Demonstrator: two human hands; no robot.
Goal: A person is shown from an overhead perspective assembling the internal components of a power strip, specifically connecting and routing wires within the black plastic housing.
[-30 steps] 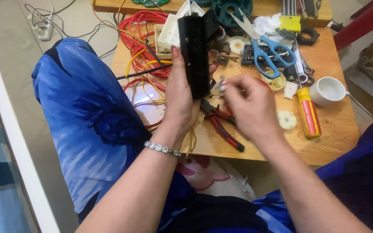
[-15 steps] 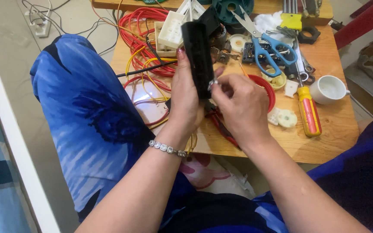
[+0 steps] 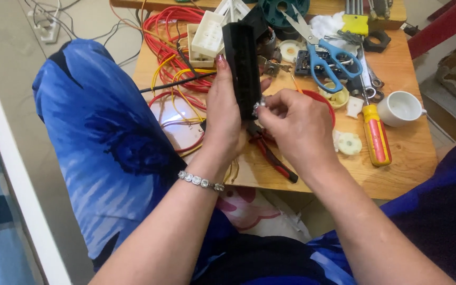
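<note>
The left hand (image 3: 222,119) is wrapping around the lower half of a long black plastic housing (image 3: 241,66), holding it upright above the table edge, thumb on one side, fingers on the other. The right hand (image 3: 296,126) is pinching something tiny and shiny against the housing's lower end; it's too small to tell what. The housing looks rigid, light and hollow, probably a bit slick, so gripping it by the long flat sides like that seems the safe way; the thin edges look like they could crack. Red-handled pliers (image 3: 270,153) are lying right under the hands. Further out, an orange screwdriver (image 3: 377,134), blue scissors (image 3: 320,50), a white cup (image 3: 403,108) and a tangle of red and yellow wires (image 3: 178,53) are crowding the small wooden table (image 3: 412,169). It's sitting low on a pale floor, a power strip (image 3: 46,31) lying off to the side.
</note>
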